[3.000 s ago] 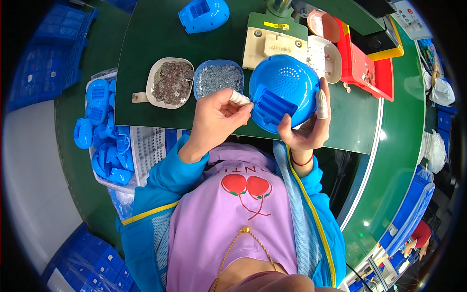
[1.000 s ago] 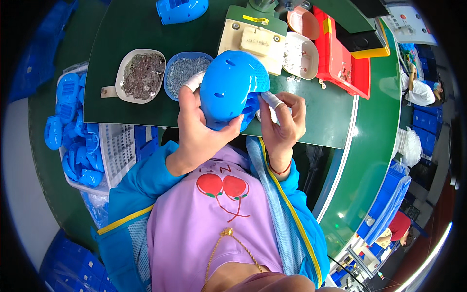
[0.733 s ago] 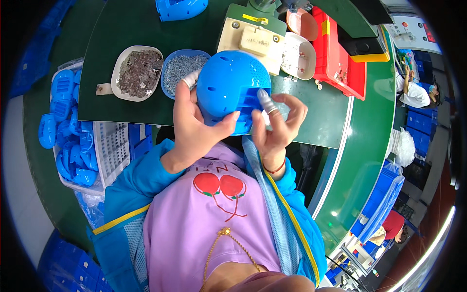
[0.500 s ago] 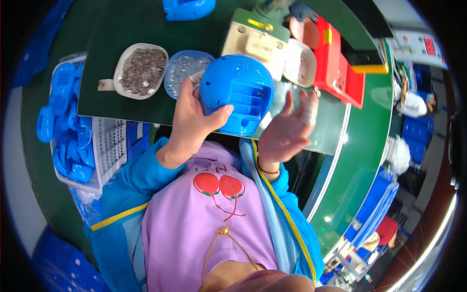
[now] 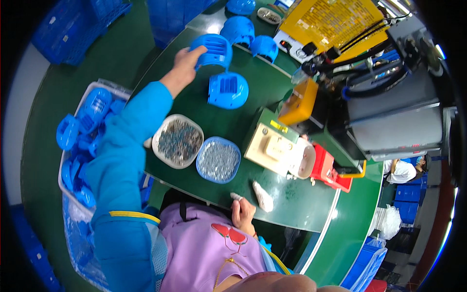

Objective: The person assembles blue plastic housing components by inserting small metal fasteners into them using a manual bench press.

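Note:
At the far left of the table, my left hand (image 5: 184,67) grips a rounded blue plastic housing (image 5: 215,50) by its left side. Slots show on the housing's upper face, and one finger lies over its edge. Just nearer me sits a similar blue housing (image 5: 227,90), apart from my fingers. My right hand (image 5: 243,213) is at the table's near edge with its fingers curled in; no item shows in them. White wrapping covers one fingertip. Beside that hand lies a white, elongated wrapped piece (image 5: 263,196).
A white dish of small metal parts (image 5: 158,146) and a blue dish of screws (image 5: 237,168) stand mid-table. Right of them are a beige fixture (image 5: 258,146), a red bin (image 5: 344,184) and a yellow-and-black machine head (image 5: 297,104). A crate (image 5: 64,187) of blue parts stands at left.
My left hand has carried the blue housing from in front of me to the far left of the table. My right hand has drawn back to the near edge, its spread fingers now curled.

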Tool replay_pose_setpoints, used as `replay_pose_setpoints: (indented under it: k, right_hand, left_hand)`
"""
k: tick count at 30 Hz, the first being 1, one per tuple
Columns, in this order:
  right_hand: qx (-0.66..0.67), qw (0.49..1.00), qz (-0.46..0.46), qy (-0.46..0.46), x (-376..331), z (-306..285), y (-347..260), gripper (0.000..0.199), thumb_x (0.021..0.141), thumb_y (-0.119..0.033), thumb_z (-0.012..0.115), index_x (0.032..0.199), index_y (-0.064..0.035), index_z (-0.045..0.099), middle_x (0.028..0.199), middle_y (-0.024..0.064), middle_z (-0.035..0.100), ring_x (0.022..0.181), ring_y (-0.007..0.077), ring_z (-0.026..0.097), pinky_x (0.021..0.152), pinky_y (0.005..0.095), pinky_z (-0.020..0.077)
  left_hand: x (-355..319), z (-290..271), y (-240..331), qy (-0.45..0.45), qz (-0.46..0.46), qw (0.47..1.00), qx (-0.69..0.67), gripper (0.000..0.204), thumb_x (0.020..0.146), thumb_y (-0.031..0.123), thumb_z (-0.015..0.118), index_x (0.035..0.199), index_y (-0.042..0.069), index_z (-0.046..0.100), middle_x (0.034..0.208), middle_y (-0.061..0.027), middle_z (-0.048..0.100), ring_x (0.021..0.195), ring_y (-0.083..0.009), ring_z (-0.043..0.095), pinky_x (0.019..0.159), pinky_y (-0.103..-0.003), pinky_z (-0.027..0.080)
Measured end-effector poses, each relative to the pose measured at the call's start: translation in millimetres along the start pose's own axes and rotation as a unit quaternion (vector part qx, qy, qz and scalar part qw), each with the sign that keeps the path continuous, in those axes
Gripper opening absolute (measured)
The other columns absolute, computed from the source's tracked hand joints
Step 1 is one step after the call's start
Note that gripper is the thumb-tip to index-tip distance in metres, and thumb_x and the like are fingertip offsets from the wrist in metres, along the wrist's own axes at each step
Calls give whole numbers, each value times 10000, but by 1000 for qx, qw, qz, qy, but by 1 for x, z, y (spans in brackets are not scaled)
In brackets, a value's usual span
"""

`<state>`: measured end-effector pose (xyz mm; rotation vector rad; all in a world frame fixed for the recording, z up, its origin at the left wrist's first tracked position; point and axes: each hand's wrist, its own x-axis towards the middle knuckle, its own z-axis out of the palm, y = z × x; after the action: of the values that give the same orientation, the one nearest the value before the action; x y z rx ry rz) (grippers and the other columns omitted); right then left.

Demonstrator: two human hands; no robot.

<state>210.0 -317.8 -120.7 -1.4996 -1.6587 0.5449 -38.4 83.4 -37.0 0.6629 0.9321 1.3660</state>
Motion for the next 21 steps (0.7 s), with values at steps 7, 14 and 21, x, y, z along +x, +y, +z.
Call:
replay_pose_setpoints:
  k: [7,14,21]
  right_hand:
    - [-65,997,-42,-17,-4,9,-7,191,740,-95,789,882,-9,694,603,113,537,487,268,544,458,378,420]
    - [-151,987,-55,16,-23,16,22,234,725,-182,853,878,-64,721,574,68,542,455,211,555,418,339,417]
    - [-162,986,-4,38,-8,15,5,257,711,-217,869,839,-59,712,559,53,544,451,205,556,422,331,431]
  left_hand:
    - [173,138,-113,91,132,971,180,654,684,285,809,1205,-47,596,1076,-142,642,981,-280,631,896,-388,509]
    - [197,201,-145,116,171,933,293,1011,699,371,797,1445,-107,310,1327,-310,449,1242,-440,466,1073,-442,402]
    - [202,203,-156,114,233,896,361,889,802,237,753,1469,-85,260,1337,-304,417,1241,-440,440,1073,-468,374]
